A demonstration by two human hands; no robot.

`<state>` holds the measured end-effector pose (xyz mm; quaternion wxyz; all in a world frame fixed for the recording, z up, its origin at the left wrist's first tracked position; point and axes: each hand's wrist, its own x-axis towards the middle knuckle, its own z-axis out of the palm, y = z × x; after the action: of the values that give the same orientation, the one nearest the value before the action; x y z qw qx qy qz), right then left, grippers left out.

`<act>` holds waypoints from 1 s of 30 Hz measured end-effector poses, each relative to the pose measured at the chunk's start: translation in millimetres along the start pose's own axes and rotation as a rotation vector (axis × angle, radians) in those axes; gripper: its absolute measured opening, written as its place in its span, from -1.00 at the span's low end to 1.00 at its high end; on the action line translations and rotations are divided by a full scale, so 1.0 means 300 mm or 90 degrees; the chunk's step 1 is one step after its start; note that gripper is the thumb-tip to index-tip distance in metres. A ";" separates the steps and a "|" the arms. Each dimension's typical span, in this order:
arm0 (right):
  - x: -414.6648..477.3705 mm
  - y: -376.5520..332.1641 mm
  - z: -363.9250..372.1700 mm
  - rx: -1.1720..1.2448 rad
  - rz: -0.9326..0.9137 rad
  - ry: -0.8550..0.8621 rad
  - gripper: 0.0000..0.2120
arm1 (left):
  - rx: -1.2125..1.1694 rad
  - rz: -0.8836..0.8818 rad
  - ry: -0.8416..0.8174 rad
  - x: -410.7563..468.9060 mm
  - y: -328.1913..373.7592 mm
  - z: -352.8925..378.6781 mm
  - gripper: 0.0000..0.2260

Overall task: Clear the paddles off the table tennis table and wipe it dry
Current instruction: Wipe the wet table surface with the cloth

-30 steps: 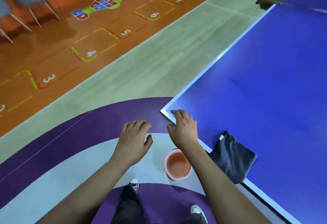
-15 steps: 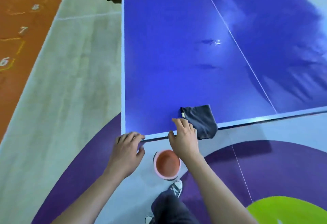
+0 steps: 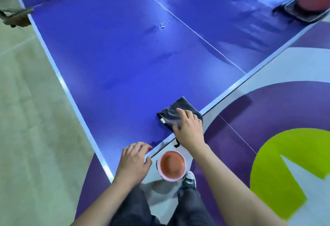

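The blue table tennis table [image 3: 125, 61] fills the upper view, with wet streaks and a small puddle [image 3: 160, 26] near its white centre line. A folded dark grey cloth [image 3: 171, 113] lies at the near edge. My right hand [image 3: 189, 129] rests flat on the cloth's near part, fingers spread. My left hand [image 3: 134, 161] rests on the table's near edge by the corner, fingers apart and holding nothing. A red paddle [image 3: 310, 0] lies blurred on a dark flat case [image 3: 303, 14] at the table's far right edge.
A pink bowl [image 3: 172, 166] with an orange inside stands on the floor below the near edge, between my hands and by my shoe [image 3: 190, 179]. The net post [image 3: 16, 16] shows at the far left. Purple, white and green floor markings lie to the right.
My view has swung right from the corner to along the table. My right hand moved from the table edge onto the grey cloth. My left hand came to rest on the table's near edge.
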<state>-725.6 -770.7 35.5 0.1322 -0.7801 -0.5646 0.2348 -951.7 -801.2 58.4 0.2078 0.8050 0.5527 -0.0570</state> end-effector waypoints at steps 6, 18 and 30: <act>0.056 -0.009 0.092 -0.001 0.163 0.109 -0.43 | 0.025 0.150 -0.095 0.279 -0.120 -0.016 -0.70; 0.197 -0.081 0.401 -0.007 0.415 0.251 -0.30 | 0.075 0.456 0.001 0.672 -0.363 0.014 -0.61; 0.373 0.041 0.389 -0.093 0.470 0.309 -0.33 | 0.159 0.489 0.042 1.166 -0.105 0.021 -0.46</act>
<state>-747.5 -676.2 -94.2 0.1130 -0.9691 -0.2164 0.0357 -845.6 -491.2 -68.4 0.0966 0.9734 0.2072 -0.0163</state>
